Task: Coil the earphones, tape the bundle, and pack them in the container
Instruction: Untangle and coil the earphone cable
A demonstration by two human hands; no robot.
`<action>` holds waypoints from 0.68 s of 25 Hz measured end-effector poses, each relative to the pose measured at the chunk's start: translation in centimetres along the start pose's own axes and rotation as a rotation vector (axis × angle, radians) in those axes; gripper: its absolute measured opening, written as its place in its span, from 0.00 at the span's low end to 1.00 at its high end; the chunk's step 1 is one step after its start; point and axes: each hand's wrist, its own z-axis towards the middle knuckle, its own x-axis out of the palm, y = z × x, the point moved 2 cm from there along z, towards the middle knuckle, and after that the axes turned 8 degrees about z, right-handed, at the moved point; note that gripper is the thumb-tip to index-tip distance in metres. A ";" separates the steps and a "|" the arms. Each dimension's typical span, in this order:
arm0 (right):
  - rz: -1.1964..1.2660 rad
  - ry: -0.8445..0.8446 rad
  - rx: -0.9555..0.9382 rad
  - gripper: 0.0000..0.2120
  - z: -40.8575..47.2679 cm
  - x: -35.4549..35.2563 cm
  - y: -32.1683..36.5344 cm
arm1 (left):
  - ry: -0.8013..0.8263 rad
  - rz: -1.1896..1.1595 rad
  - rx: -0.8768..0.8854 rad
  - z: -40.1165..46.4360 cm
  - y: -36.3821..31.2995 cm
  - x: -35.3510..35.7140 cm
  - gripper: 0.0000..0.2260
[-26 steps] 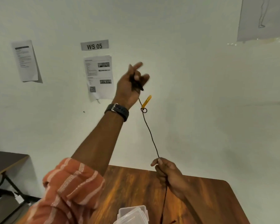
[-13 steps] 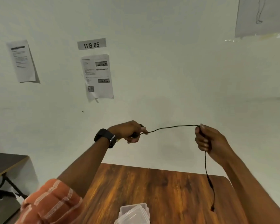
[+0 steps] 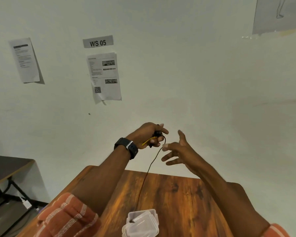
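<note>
My left hand (image 3: 148,135) is raised above the far edge of the table and grips the black earphones (image 3: 158,133) with a yellow tie sticking out below the fingers. A loop of black cable curls off the hand, and the rest of the cable (image 3: 148,170) hangs down to the wooden table (image 3: 186,202). My right hand (image 3: 178,150) is just to the right of it, fingers spread and straight, holding nothing. A clear plastic container (image 3: 141,223) sits at the near edge of the table.
A white wall stands right behind the table, with paper sheets and a "WS 05" label (image 3: 98,42) taped on it. A dark second table (image 3: 5,168) on black legs stands at the left.
My right hand has let go of the cable and moved left, close to my left hand, with fingers spread. The stretched cable now hangs down from my left hand.
</note>
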 end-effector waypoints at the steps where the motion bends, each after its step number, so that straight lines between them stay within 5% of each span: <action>1: -0.002 0.055 0.033 0.46 -0.3 0.0 0.2 | -0.035 -0.028 0.005 -0.1 0.2 -0.4 0.17; 4: -0.127 0.110 0.004 0.20 -0.1 0.1 1.1 | -0.099 -0.089 0.014 -0.7 1.0 -1.4 0.16; 7: -0.319 0.145 -0.058 0.08 0.1 1.1 2.1 | -0.107 -0.124 0.037 -1.1 1.2 -2.2 0.16; 12: -0.145 -0.017 -0.193 0.04 1.1 0.5 5.0 | -0.043 -0.001 -0.008 -2.0 2.3 -3.2 0.18; 15: 0.110 0.135 0.072 0.27 1.4 2.3 3.4 | -0.035 -0.151 0.045 -2.2 2.4 -2.9 0.17; 17: 0.215 0.245 0.217 0.31 0.3 4.8 0.3 | -0.089 -0.183 0.088 -2.0 1.6 -2.7 0.17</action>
